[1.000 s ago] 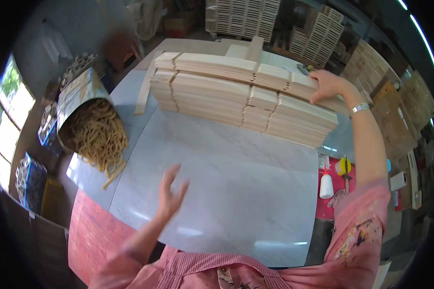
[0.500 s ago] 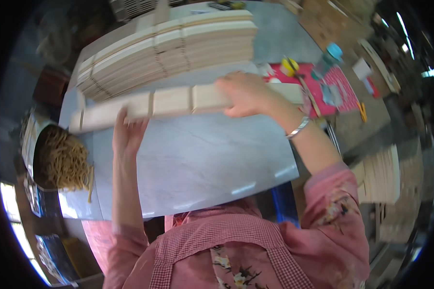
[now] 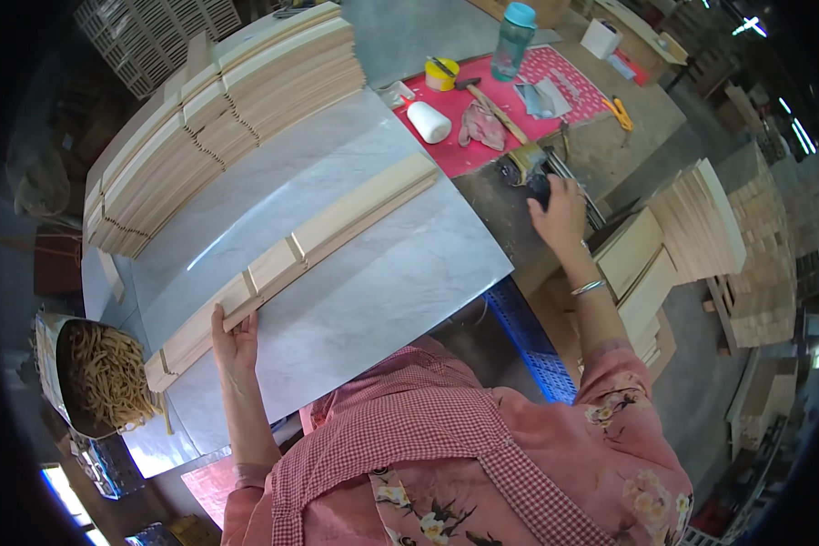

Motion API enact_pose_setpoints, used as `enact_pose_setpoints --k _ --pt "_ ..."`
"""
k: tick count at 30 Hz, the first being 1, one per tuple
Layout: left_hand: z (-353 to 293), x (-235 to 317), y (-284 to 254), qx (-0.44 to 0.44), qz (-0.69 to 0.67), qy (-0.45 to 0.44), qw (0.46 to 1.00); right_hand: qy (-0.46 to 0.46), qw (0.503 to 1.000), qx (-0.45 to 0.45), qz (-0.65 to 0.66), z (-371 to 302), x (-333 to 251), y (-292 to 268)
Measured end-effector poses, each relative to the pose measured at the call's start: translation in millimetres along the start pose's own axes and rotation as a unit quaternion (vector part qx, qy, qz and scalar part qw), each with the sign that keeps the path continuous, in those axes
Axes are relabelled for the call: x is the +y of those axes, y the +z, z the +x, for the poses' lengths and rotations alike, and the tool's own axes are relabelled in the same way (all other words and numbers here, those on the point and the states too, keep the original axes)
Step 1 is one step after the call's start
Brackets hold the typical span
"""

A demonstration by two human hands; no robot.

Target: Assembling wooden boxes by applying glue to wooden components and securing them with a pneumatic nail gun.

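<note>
A bundle of pale, notched wooden slats (image 3: 332, 229) lies slantwise across the grey marbled table. My left hand (image 3: 235, 344) grips its near edge towards the left end, thumb and fingers closed around the wood. Off the table's right edge, my right hand (image 3: 562, 218) is at a dark object (image 3: 538, 187), thumb and fingers apart around its near side; a firm hold is not visible. Just beyond that is a yellowish, brush-like tool (image 3: 526, 160). A hammer (image 3: 496, 109) lies on the pink mat (image 3: 446, 160), beside a crumpled pinkish cloth (image 3: 482, 126).
Tall stacks of notched slats (image 3: 237, 109) stand at the table's far left. A container of tan bands (image 3: 109, 375) is at the left edge. Around the mat are a white bottle (image 3: 429, 122), yellow tub (image 3: 441, 75), teal bottle (image 3: 512, 45) and orange-handled scissors (image 3: 621, 114). Wood piles (image 3: 696, 223) stand right.
My right hand has let go of the slats and moved right to the dark object. The slats now rest slanted on the table, still in my left hand. The view has turned.
</note>
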State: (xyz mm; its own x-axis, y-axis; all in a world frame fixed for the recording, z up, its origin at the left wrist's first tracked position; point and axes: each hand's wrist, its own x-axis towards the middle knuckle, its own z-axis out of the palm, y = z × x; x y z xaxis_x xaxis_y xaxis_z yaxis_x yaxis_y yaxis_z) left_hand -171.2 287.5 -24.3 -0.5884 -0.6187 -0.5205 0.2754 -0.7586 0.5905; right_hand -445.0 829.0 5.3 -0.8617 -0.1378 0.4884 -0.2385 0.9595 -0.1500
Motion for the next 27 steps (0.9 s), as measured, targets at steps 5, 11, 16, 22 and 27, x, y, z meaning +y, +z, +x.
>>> enact_pose_setpoints --k 5,11,16,22,27 --pt "-16.4 5.2 12.4 0.029 0.027 -0.028 0.999 0.048 0.984 -0.148 -0.085 -6.6 27.8 -8.4" --pt "-33.9 13.1 3.6 0.033 0.058 -0.049 0.997 0.032 0.973 -0.201 -0.105 -17.3 -4.2 -15.9" --pt "-53.4 29.7 -4.1 0.073 0.13 -0.134 0.98 0.065 0.938 -0.34 0.009 12.6 -2.3 -40.3" --pt "-61.4 33.1 1.2 -0.02 0.146 -0.191 0.97 0.046 0.976 -0.155 0.144 107.9 35.8 31.7" --pt "-80.8 16.1 -10.5 -0.016 0.131 -0.161 0.978 -0.001 0.994 -0.108 -0.022 163.0 52.1 110.6"
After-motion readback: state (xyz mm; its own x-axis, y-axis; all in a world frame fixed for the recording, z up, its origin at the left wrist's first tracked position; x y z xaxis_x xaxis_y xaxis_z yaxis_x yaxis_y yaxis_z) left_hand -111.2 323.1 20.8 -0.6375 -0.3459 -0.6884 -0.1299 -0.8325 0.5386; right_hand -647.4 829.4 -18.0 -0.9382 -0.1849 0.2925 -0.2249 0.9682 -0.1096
